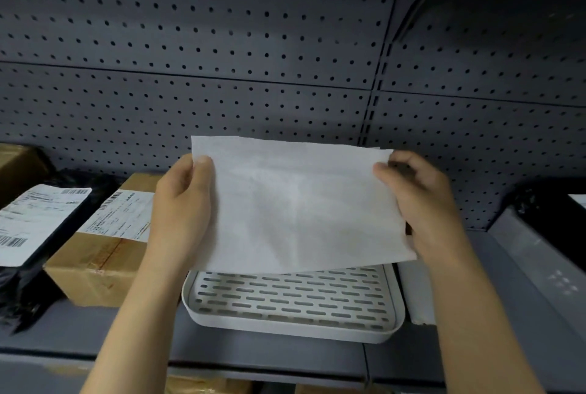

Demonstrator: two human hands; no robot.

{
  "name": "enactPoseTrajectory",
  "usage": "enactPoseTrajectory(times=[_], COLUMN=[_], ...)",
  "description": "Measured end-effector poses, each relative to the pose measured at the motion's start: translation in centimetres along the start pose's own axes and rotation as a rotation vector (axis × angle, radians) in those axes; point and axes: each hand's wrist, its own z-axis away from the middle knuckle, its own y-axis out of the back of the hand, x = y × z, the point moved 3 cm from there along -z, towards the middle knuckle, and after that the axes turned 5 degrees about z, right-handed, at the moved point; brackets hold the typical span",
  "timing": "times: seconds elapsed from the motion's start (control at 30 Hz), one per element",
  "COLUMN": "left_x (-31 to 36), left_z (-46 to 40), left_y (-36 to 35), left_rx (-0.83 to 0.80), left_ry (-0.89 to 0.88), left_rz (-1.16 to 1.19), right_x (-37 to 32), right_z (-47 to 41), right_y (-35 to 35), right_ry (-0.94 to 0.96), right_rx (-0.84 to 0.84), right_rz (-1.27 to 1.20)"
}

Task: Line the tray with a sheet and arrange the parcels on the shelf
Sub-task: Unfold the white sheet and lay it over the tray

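Head view: both hands, left hand [182, 200] and right hand [421, 200], have fingers pinching the sheet [301, 203]; lower it level, edges matched to the tray [295, 327] rim.

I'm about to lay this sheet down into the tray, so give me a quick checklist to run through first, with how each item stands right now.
1. Sheet gripped on both sides: ok. The left hand and the right hand each pinch a side edge of the white sheet.
2. Sheet over the tray: ok, it hangs above the tray's far part.
3. Tray empty: ok for the visible slotted floor; the part behind the sheet, cannot tell.
4. Sheet flat: not ok, it is tilted up and lightly creased.
5. Sheet size fits tray: cannot tell.
6. Cardboard parcel clear of the tray: ok, it sits to the left.
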Motion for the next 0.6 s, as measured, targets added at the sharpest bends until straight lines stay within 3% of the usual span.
enactPoseTrajectory(times=[0.1, 0.2, 0.4, 0.6], left_x=[0.7, 1.4, 2.5, 2.6], left_z=[0.5, 1.0, 1.6, 1.6], left_y=[-0.7, -1.7, -3.8, -4.3], left_rx=[-0.028, -0.086, -0.307, -0.357], left_ry=[-0.065, -0.126, -0.206, -0.077], left_rz=[0.038, 0.029, -0.077, 0.021], right_x=[0.8, -0.5, -4.3, -4.8], right_z=[-0.5, -0.1, 1.5, 1.1], right_y=[0.1, -0.7, -5.6, -7.0], right_ry=[0.063, 0.302, 0.587, 0.541], right_rx=[0.007, 0.037, -0.297, -0.343], right_rz=[0.191, 0.504, 0.343, 0.185])
